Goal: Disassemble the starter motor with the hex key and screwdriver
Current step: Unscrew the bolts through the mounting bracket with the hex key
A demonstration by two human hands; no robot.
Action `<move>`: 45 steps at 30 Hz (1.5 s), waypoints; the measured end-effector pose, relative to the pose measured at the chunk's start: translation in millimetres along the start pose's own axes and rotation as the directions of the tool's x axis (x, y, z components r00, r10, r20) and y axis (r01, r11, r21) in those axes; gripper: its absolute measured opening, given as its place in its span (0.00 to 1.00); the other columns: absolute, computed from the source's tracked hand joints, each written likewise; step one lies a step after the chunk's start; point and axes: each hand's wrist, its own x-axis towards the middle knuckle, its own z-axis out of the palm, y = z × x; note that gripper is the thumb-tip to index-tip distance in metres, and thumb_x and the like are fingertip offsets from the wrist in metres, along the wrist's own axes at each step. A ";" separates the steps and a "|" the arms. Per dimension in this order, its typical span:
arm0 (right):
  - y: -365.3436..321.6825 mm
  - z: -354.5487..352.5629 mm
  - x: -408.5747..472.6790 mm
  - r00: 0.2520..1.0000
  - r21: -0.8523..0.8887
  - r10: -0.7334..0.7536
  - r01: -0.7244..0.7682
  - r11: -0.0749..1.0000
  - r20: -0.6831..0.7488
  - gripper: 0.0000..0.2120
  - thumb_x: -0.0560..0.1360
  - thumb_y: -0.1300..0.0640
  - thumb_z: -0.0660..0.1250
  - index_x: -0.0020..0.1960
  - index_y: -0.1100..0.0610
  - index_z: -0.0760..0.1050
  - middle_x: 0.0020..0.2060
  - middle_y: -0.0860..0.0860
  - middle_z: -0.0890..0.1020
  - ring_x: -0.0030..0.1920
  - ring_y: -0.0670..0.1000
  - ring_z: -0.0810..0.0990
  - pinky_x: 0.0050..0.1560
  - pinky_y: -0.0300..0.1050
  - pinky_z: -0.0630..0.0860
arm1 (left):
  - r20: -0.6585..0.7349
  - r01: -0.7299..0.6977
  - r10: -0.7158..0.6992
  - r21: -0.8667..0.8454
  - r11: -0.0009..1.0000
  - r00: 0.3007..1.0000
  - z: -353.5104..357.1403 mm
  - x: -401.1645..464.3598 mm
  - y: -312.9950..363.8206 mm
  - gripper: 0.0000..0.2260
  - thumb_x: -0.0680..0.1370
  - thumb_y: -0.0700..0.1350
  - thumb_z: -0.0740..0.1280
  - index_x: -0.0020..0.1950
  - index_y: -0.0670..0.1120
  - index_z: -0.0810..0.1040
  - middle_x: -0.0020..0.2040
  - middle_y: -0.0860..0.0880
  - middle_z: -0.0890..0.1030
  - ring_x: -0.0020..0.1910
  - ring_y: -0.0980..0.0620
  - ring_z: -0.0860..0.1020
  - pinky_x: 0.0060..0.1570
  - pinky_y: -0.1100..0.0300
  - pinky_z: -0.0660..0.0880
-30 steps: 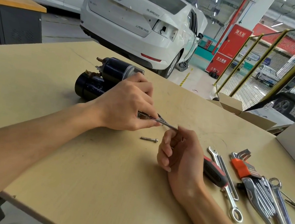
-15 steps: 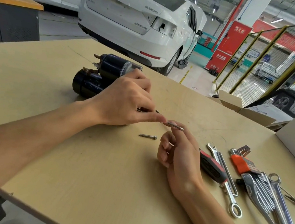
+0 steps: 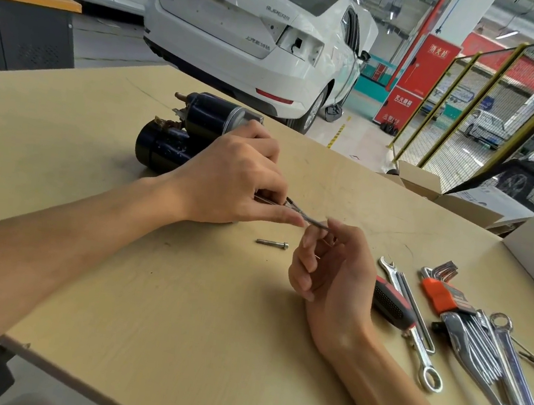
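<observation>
The left hand point(image 3: 235, 178) and right hand point(image 3: 328, 263) each pinch an end of a long thin bolt point(image 3: 310, 220) above the worktop point(image 3: 178, 309). The starter motor point(image 3: 183, 135) lies near the worktop's far edge, behind the left hand. A short bolt point(image 3: 272, 243) lies loose below the hands.

The far white car point(image 3: 246, 31) carries "SUPERB" in chrome letters on the right of its boot lid, a round winged-arrow badge at the lid's top centre, and a line of small Chinese characters lower right on the lid, too small to read surely. To the far right, the red cabinet point(image 3: 422, 80) bears white Chinese characters in a box at its top and another row lower down, not clearly legible. The orange hex key holder point(image 3: 439, 294) has a label, unreadable.
</observation>
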 end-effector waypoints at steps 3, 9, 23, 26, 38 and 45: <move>1.8 -0.9 -1.2 0.997 -0.079 -0.073 0.073 0.994 -0.002 0.14 0.72 0.57 0.56 0.31 0.53 0.74 0.24 0.50 0.66 0.22 0.48 0.62 0.22 0.39 0.57 | -0.003 0.016 -0.016 -0.011 1.000 1.000 1.5 -0.2 0.1 0.19 0.76 0.59 0.68 0.37 0.45 0.85 0.32 0.50 0.81 0.39 0.51 0.75 0.52 0.49 0.73; 2.6 -2.8 -0.4 0.990 -0.185 -0.140 0.133 0.974 -0.025 0.20 0.76 0.66 0.53 0.34 0.53 0.77 0.23 0.52 0.67 0.21 0.50 0.63 0.24 0.35 0.58 | -0.046 0.037 -0.037 0.010 0.999 0.998 4.1 -1.6 1.5 0.16 0.75 0.57 0.72 0.37 0.45 0.85 0.32 0.51 0.81 0.40 0.51 0.74 0.51 0.44 0.74; 4.2 -1.2 2.4 0.994 -0.239 -0.068 0.047 0.970 -0.083 0.21 0.83 0.63 0.53 0.40 0.51 0.79 0.24 0.50 0.70 0.21 0.48 0.66 0.21 0.38 0.60 | -0.112 0.022 -0.025 -0.022 0.999 0.993 4.6 -2.0 -2.5 0.16 0.74 0.59 0.72 0.37 0.47 0.86 0.33 0.55 0.82 0.43 0.48 0.78 0.58 0.53 0.62; 2.7 -1.6 4.4 0.989 -0.203 -0.032 0.002 0.979 -0.144 0.14 0.83 0.59 0.54 0.50 0.55 0.78 0.24 0.49 0.70 0.21 0.47 0.65 0.20 0.38 0.60 | -0.115 0.030 -0.034 -0.041 0.999 0.993 4.3 -1.8 -2.3 0.16 0.73 0.59 0.73 0.37 0.47 0.85 0.33 0.55 0.82 0.42 0.49 0.78 0.58 0.55 0.61; -1.0 0.4 -0.8 0.997 -0.050 -0.048 0.051 0.997 0.053 0.21 0.78 0.48 0.55 0.29 0.53 0.72 0.24 0.49 0.66 0.22 0.48 0.62 0.23 0.38 0.58 | -0.104 0.020 -0.024 -0.032 0.999 0.994 5.8 -1.8 -2.2 0.16 0.73 0.59 0.73 0.37 0.48 0.86 0.32 0.55 0.82 0.40 0.49 0.78 0.59 0.51 0.64; 0.1 -2.2 -0.3 0.991 -0.145 -0.134 0.128 0.981 -0.029 0.19 0.76 0.64 0.53 0.35 0.53 0.78 0.24 0.51 0.67 0.22 0.49 0.63 0.23 0.38 0.59 | -0.096 0.065 -0.070 -0.060 0.996 0.993 6.3 -1.5 -0.6 0.17 0.75 0.59 0.70 0.35 0.47 0.85 0.33 0.53 0.82 0.44 0.54 0.74 0.58 0.47 0.67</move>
